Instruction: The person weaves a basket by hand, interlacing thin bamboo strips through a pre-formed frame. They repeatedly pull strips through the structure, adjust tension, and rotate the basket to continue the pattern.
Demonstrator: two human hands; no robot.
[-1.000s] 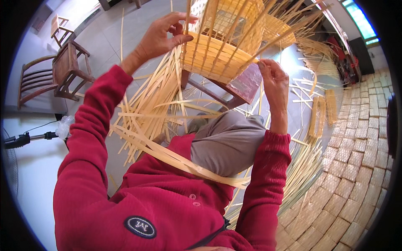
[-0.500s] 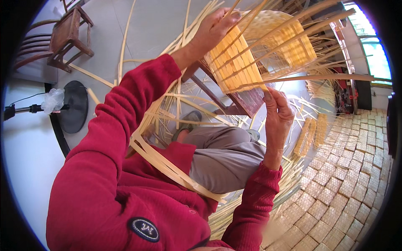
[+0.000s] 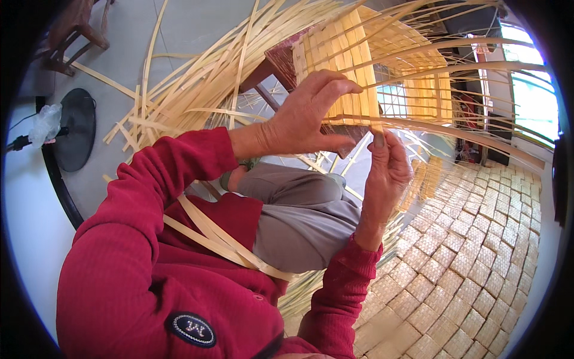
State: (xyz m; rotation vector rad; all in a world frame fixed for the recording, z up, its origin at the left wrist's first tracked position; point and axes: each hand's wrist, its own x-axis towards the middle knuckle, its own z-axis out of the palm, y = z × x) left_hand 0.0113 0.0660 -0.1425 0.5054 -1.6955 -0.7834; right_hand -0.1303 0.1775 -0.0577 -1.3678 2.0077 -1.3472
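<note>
A half-woven bamboo basket lies on its side ahead of me, with long unwoven strips sticking out to the right. My left hand is in front of the basket's near corner, thumb and forefinger spread apart, with nothing visible between them. My right hand pinches the end of a flat bamboo strip at the basket's near edge. Under the basket is a dark red wooden stool, partly hidden by the weaving and my left hand.
Loose bamboo strips are heaped on the grey floor to the left. More strips lie across my lap. Woven rectangular pieces cover the right side in rows. A wooden chair and a round black stand base are at far left.
My left hand has come down from the basket's upper edge, opening near my right hand. My right hand keeps its pinch at the edge. The whole view has shifted somewhat.
</note>
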